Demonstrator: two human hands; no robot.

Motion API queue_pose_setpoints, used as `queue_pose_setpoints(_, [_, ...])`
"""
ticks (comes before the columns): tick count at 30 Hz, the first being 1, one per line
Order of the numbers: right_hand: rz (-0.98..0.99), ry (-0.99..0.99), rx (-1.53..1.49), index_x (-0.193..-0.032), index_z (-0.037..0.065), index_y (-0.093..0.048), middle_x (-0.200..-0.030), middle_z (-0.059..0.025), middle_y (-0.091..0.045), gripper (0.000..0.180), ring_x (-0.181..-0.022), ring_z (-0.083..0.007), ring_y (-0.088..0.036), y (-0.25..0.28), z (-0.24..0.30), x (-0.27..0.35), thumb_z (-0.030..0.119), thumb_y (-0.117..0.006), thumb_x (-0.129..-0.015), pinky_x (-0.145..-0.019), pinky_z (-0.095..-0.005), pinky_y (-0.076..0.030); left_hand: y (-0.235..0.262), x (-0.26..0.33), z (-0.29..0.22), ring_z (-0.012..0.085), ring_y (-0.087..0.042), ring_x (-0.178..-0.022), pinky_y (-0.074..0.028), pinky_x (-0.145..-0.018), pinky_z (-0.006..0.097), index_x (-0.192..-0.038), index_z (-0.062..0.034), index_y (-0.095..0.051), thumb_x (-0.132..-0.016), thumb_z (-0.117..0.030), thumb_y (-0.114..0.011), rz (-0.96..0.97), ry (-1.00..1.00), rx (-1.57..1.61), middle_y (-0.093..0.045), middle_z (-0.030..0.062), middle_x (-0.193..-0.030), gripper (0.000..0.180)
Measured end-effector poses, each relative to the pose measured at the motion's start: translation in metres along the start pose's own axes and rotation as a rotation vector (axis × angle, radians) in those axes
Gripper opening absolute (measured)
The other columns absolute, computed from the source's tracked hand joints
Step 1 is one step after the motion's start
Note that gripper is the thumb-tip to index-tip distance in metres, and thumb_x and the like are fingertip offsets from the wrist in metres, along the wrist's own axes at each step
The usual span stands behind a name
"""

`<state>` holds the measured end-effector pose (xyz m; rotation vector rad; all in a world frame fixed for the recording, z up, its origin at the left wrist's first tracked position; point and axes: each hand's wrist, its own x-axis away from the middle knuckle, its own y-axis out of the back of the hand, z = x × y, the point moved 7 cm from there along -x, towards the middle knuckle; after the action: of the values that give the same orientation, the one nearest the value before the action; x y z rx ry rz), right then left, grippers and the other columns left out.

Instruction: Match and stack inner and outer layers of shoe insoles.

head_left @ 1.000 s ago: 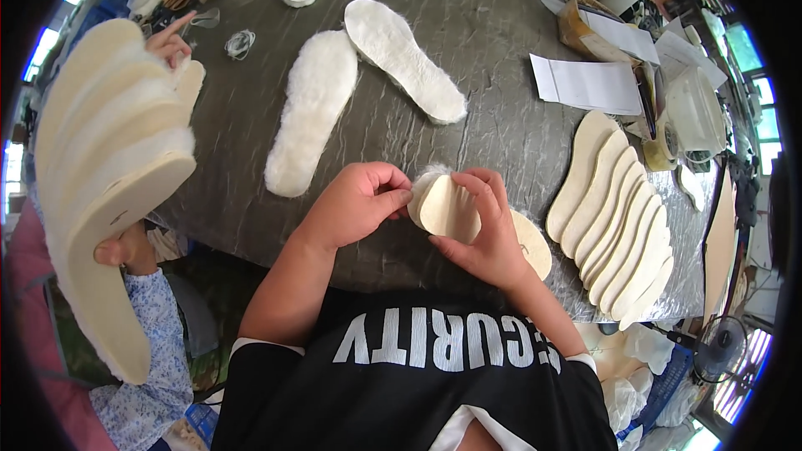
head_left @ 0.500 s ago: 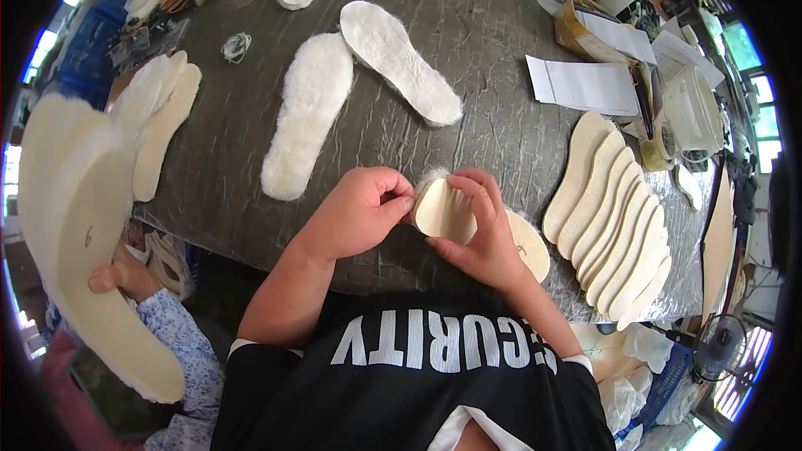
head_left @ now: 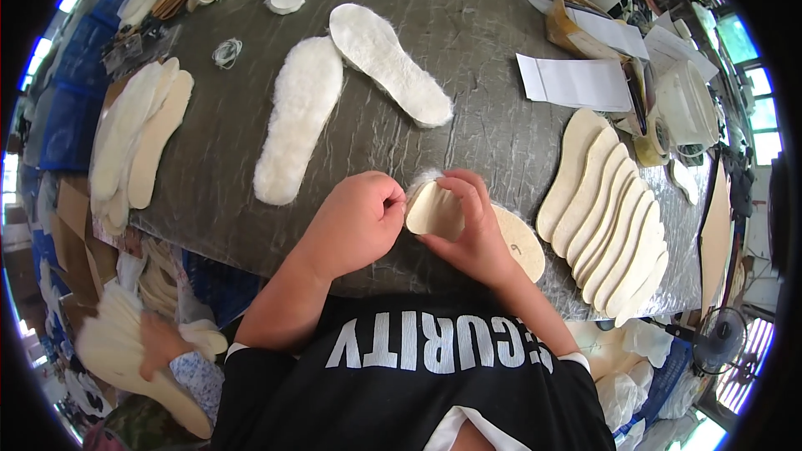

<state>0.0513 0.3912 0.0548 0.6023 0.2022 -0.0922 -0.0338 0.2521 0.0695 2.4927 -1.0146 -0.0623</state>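
Note:
Near the table's front edge, my right hand grips a cream insole, its thumb and fingers bending it into a curve. White fluff shows along its far edge. My left hand is closed in a pinch against that insole's left edge; what its fingertips hold is hidden. Another insole with a small mark lies partly under my right hand. Farther up the table, a fleecy white insole and a flatter white insole lie with their ends touching.
Overlapping cream insoles fan out on the right. Behind them are white paper, a yellowish container and a clear tub. More insoles lie at left. A co-worker's hand holds insoles below the table's left edge.
The co-worker's hand and insoles have dropped lower, uncovering the left-hand pile. My left hand has closed into a tighter pinch; my right hand keeps its grip. The whole view has shifted slightly.

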Motion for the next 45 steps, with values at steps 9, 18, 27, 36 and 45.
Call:
queue_pose_setpoints(9, [0.139, 0.163, -0.115, -0.131, 0.001, -0.05, -0.123, -0.0218, -0.054, 0.064, -0.119, -0.0387, -0.051, 0.016, 0.003, -0.031, 0.027, -0.078, -0.08, -0.101, -0.045, -0.041, 0.009, 0.012, -0.042, 0.03, -0.059, -0.066, -0.046, -0.058, 0.035, -0.08, 0.0018, -0.059, -0.077, 0.002, -0.06, -0.161, -0.092, -0.273, -0.059, 0.014, -0.078, 0.003])
queue_pose_setpoints(18, [0.338, -0.276, -0.719, -0.106, -0.001, -0.064, -0.094, -0.0012, -0.064, 0.025, -0.09, -0.0076, -0.055, -0.002, -0.008, -0.046, 0.021, -0.066, -0.095, -0.082, -0.0256, -0.046, 0.013, 0.012, -0.052, 0.0316, -0.059, -0.063, -0.046, -0.056, 0.037, -0.078, 0.0014, -0.058, -0.076, 0.003, -0.061, -0.206, -0.14, -0.334, -0.06, 0.0139, -0.077, 0.004])
queue_pose_setpoints(27, [0.288, -0.282, -0.694, -0.098, 0.0, -0.064, -0.09, -0.0009, -0.063, 0.013, -0.086, -0.0079, -0.054, -0.004, -0.01, -0.048, 0.013, -0.065, -0.094, -0.079, -0.0252, -0.045, 0.013, 0.008, -0.053, 0.0316, -0.06, -0.063, -0.046, -0.055, 0.038, -0.076, 0.0007, -0.058, -0.074, 0.002, -0.062, -0.209, -0.126, -0.381, -0.06, 0.0135, -0.075, 0.005])
queue_pose_setpoints(36, [0.127, -0.198, -0.513, -0.093, 0.0, -0.06, -0.084, -0.0018, -0.059, 0.007, -0.081, -0.0086, -0.052, 0.004, -0.014, -0.046, 0.007, -0.061, -0.093, -0.074, -0.0267, -0.045, 0.014, -0.001, -0.045, 0.0239, -0.061, -0.063, -0.047, -0.057, 0.033, -0.08, 0.0005, -0.061, -0.081, 0.0, -0.063, -0.233, -0.14, -0.277, -0.061, 0.0112, -0.076, 0.002])
queue_pose_setpoints(45, [0.025, -0.284, -0.606, -0.094, 0.002, -0.059, -0.083, 0.001, -0.057, 0.007, -0.079, -0.0071, -0.051, 0.018, -0.028, -0.045, 0.009, -0.06, -0.094, -0.072, -0.0254, -0.045, -0.013, -0.014, -0.009, 0.0117, -0.062, -0.084, -0.051, -0.073, 0.026, -0.119, 0.0016, -0.059, -0.083, -0.013, -0.078, 0.057, -0.054, 0.424, -0.067, 0.009, -0.106, 0.043])
